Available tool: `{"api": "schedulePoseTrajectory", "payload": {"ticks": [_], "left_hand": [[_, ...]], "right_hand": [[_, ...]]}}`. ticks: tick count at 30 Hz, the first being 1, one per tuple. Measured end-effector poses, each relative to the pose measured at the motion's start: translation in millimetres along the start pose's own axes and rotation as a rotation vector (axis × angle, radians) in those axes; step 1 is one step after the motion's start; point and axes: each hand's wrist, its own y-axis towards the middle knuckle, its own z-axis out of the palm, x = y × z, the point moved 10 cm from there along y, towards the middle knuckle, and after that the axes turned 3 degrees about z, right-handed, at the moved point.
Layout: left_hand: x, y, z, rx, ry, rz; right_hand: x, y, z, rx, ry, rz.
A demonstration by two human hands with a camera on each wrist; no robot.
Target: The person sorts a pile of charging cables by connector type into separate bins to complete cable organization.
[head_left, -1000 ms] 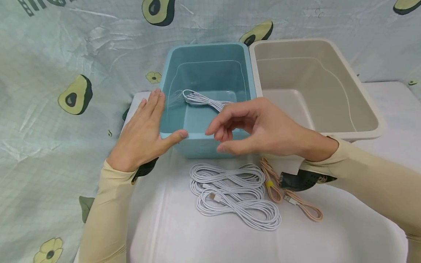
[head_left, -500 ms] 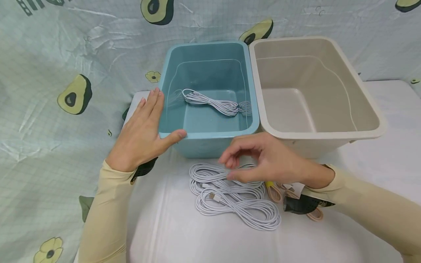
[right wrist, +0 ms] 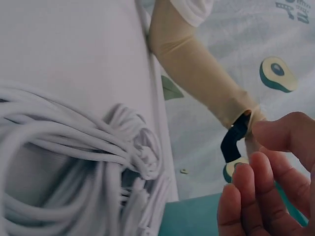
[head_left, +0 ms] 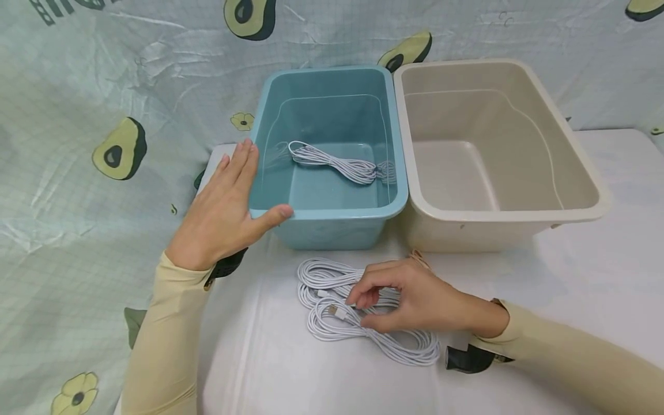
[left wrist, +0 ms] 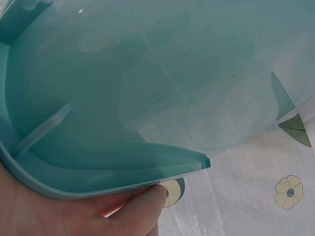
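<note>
A white table (head_left: 596, 300) filled the lower half of the head view, with an avocado-print sheet (head_left: 93, 104) hanging behind it across the top and left of the frame. On the table at upper right stood a beige bin (head_left: 581, 202). Just beside it, at upper centre, stood a blue bin (head_left: 332, 225), their rims touching or very nearly so. On the blue bin's floor lay one coiled white cable (head_left: 337, 163).

The left hand (head_left: 223, 213) lay at centre left against the blue bin's near left corner, fingers straight and flat along the outer wall, thumb stretched along the front rim. The left wrist view showed that hand (left wrist: 74, 214) pressed under the rim (left wrist: 123, 172).

Below the blue bin, at lower centre, two bundles of white cable (head_left: 337, 294) lay side by side on the table. The right hand (head_left: 415, 300) rested over them, fingers loosely curled and fingertips (head_left: 358, 300) close to the strands; whether they actually pinched a strand could not be told. In the right wrist view the curled fingers (right wrist: 261, 196) sat at lower right, apart from the cable coils (right wrist: 74, 162).

A peach-coloured cable (head_left: 417, 255) peeked out just above the right hand, mostly hidden by it.
</note>
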Motion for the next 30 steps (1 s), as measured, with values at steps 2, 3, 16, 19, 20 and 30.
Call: {"api": "schedulePoseTrajectory", "payload": {"ticks": [2,3,16,19,20,30], "left_hand": [[-0.1,0.1,0.5,0.002,0.000,-0.001],[-0.2,0.2,0.5,0.001,-0.001,0.000],[-2.0,1.8,0.6,-0.004,-0.010,0.011],[-1.8,0.5,0.2,-0.005,-0.010,0.006],[-1.6,-0.1,0.0,-0.005,-0.008,0.003],[-1.9,-1.3,-0.6,-0.013,0.009,0.010]], "right_hand": [[-6.0,-2.4,5.9,0.016,-0.017,0.030],[-9.0,-3.6,9.2,0.028,-0.023,0.042],[-29.1,-13.6,30.8,0.094,-0.146,0.057],[-32.0,-14.3,33.6,0.114,-0.181,0.081],[-32.9,-14.5,34.7,0.122,-0.193,0.092],[-35.8,-16.4,41.0,0.148,-0.312,0.136]]}}
